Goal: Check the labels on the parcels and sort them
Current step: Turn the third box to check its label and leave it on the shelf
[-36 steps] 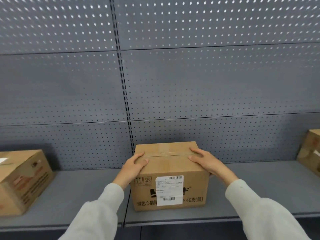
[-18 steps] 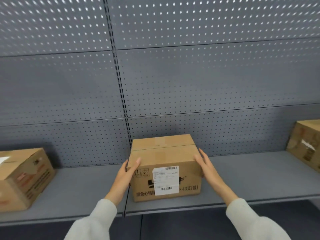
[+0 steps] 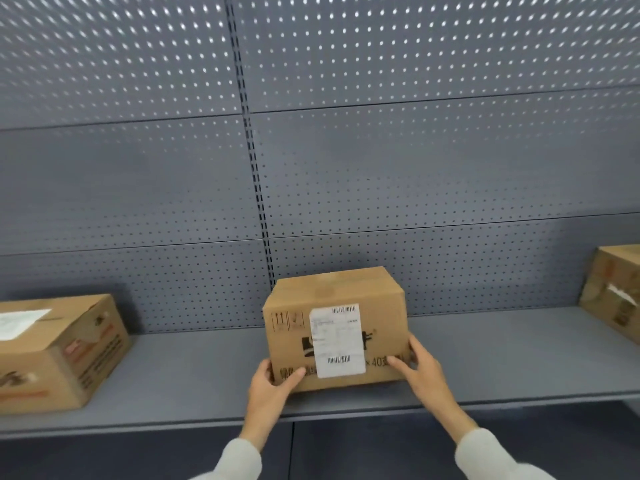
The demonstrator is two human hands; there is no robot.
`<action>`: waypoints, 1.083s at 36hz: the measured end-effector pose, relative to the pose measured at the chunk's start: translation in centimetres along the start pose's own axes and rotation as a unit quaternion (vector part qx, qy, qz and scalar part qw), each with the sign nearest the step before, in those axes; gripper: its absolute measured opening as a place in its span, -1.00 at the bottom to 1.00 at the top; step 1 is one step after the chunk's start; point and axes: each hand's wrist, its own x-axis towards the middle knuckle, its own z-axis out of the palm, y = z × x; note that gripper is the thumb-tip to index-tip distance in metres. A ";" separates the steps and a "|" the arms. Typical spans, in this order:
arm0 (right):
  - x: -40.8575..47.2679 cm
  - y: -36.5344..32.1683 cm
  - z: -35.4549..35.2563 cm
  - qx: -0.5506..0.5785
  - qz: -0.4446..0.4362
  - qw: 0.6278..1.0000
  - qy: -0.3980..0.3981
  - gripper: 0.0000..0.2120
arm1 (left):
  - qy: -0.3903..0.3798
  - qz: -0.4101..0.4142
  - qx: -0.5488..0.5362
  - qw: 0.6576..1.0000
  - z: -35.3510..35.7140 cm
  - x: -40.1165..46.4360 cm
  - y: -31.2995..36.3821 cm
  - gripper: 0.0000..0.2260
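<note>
A brown box point(image 3: 334, 327) sits on the grey shelf point(image 3: 502, 355), roughly in the middle and close to the front edge, with its back just off the pegboard point(image 3: 381, 168). A white label point(image 3: 337, 341) with two barcodes is stuck on the face turned toward the person, over dark print.

The left hand point(image 3: 268, 389) holds the box at its lower left corner — thumb curled onto the front face just beside the label, the other fingers going round the side, out of sight. The right hand point(image 3: 420, 370) holds the lower right corner, with its thumb on the front and fingers lying along the right edge, lightly bent. Both wrists come out of pale sleeves.

Well apart to the left stands a second box point(image 3: 59, 355), bigger, with a white sheet on its top and red print on the side. A third box point(image 3: 616, 292) sits at the far right of the same shelf, cut off by the frame edge, its face scuffed and torn.
</note>
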 end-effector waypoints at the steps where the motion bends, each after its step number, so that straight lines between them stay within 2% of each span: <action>1: -0.2 -0.7 -0.2 0.007 -0.012 1.000 0.014 -0.36 | 0.004 0.009 -0.001 1.000 -0.1 -0.3 0.2 -0.51; 7: -0.4 -4.4 -1.4 0.029 -0.056 0.996 0.059 -0.38 | 0.040 0.077 -0.025 0.996 -0.7 -1.7 2.0 -0.62; 13: -0.9 -6.5 -2.1 0.013 -0.062 0.994 0.088 -0.41 | 0.074 0.108 -0.054 0.990 -0.8 -2.3 3.8 -0.53; 16: -1.0 -6.8 -2.2 0.009 -0.054 0.994 0.092 -0.45 | 0.083 0.115 -0.060 0.988 -0.5 -2.7 5.1 -0.55; 20: -0.8 -6.7 -2.1 0.008 -0.032 0.996 0.080 -0.47 | 0.090 0.096 -0.073 0.989 -0.1 -2.7 6.3 -0.57; 29: -1.3 -4.8 -1.6 0.011 0.011 0.999 0.040 -0.40 | 0.086 0.057 -0.077 0.992 0.1 -1.8 5.8 -0.49; 35: -1.6 -5.0 -1.8 0.036 0.022 0.999 0.035 -0.46 | 0.043 0.033 -0.079 0.995 0.3 -2.4 5.4 -0.56; 39: -2.0 -4.8 -1.8 0.060 0.032 0.997 0.033 -0.42 | 0.037 0.004 -0.087 0.995 0.3 -2.3 4.3 -0.56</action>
